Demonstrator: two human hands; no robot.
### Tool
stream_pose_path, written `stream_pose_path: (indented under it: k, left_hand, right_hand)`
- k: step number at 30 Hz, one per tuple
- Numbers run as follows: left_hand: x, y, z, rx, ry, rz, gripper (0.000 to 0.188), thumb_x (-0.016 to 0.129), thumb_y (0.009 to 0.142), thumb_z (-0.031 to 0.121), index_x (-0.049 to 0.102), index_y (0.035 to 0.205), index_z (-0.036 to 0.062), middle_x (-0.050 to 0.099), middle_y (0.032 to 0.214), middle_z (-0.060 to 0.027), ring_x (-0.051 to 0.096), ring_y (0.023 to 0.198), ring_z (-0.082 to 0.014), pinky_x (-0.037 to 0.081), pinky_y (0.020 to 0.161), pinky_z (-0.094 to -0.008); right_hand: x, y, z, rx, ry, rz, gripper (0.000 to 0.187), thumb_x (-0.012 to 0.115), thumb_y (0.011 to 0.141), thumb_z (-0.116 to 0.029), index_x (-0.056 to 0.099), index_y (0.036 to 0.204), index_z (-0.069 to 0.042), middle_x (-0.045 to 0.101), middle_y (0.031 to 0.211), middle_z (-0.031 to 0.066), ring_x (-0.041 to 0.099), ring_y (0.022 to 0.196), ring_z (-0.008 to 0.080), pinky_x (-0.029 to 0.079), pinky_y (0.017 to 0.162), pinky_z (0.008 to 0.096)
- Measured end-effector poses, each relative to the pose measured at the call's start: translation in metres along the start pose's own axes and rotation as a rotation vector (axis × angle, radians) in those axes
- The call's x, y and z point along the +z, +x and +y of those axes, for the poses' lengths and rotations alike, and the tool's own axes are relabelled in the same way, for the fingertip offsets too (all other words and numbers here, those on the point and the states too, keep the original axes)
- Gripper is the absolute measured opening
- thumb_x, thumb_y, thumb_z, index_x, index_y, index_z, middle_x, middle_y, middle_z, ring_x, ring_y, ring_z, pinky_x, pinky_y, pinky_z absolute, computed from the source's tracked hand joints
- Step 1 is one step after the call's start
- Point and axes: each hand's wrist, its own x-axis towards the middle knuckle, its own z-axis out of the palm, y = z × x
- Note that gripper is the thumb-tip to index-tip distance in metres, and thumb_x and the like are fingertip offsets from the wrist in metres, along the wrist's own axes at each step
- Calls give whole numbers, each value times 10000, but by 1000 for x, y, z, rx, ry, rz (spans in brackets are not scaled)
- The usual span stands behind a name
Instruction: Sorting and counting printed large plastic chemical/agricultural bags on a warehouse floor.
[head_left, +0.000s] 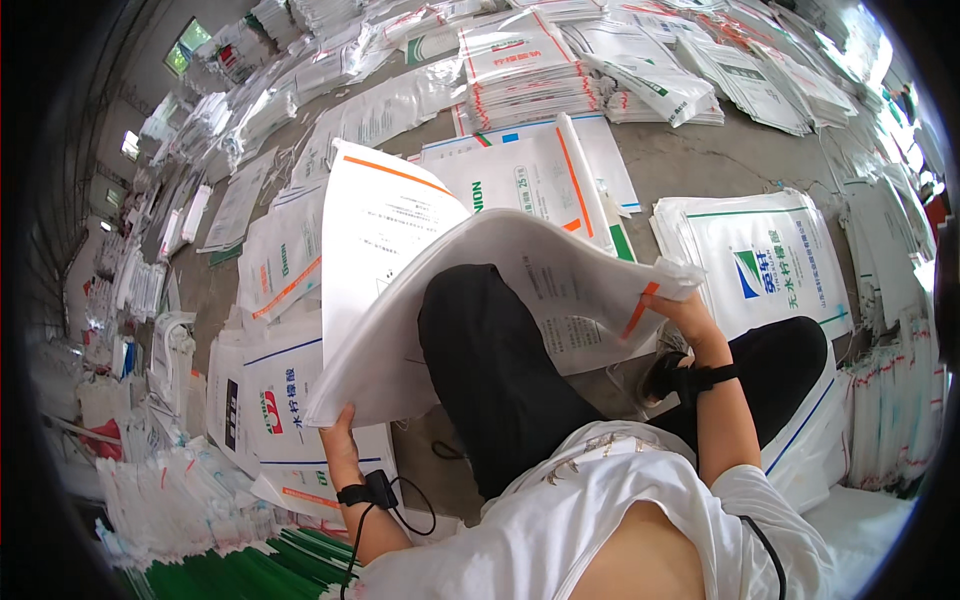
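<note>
A large white woven sack with orange stripes arches in front of me, its middle bulging up around my bent knee. My left hand grips its lower left corner, fingers mostly hidden behind the material. At the opposite end, my right hand pinches the sack's crumpled corner beside an orange band. Beneath and beyond it lies a flat white sack with green print and an orange stripe. To the right, a pile of white sacks bears a blue and green emblem.
Flat sacks with blue stripes lie by my left arm. A tall stack of sacks stands straight ahead, with more piles along both sides. Green sacks sit at the lower left. Grey floor shows between the piles.
</note>
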Motion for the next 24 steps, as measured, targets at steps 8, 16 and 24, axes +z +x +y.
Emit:
stream_pose_path:
  k: [8, 16, 24]
  left_hand:
    - [-33, -41, 38, -400, 511, -643, 322, 669, 870, 45, 662, 1183, -33, 693, 1089, -59, 619, 1025, -193, 451, 973, -322]
    - [-22, 86, 33, -511, -150, -337, 891, 508, 936, 642, 240, 1552, 57, 381, 1547, -157, 424, 1380, -285, 421, 1021, -559]
    - [156, 147, 73, -340, 759, -447, 585, 557, 820, 14, 473, 1399, 15, 630, 1253, -157, 677, 993, -240, 527, 864, -354]
  right_hand:
    - [-19, 1, -3, 59, 4, 82, 362, 744, 798, -51, 637, 1143, -22, 658, 1062, 56, 606, 1003, 180, 480, 881, 322]
    - [-43, 1, 6, 73, -55, 90, 367, 733, 799, -67, 616, 1144, -21, 638, 1097, 69, 583, 1045, 201, 459, 924, 333]
    - [-38, -6, 1, 54, -182, 78, 305, 771, 792, -79, 662, 1070, -15, 669, 1008, 60, 603, 962, 177, 483, 862, 320]
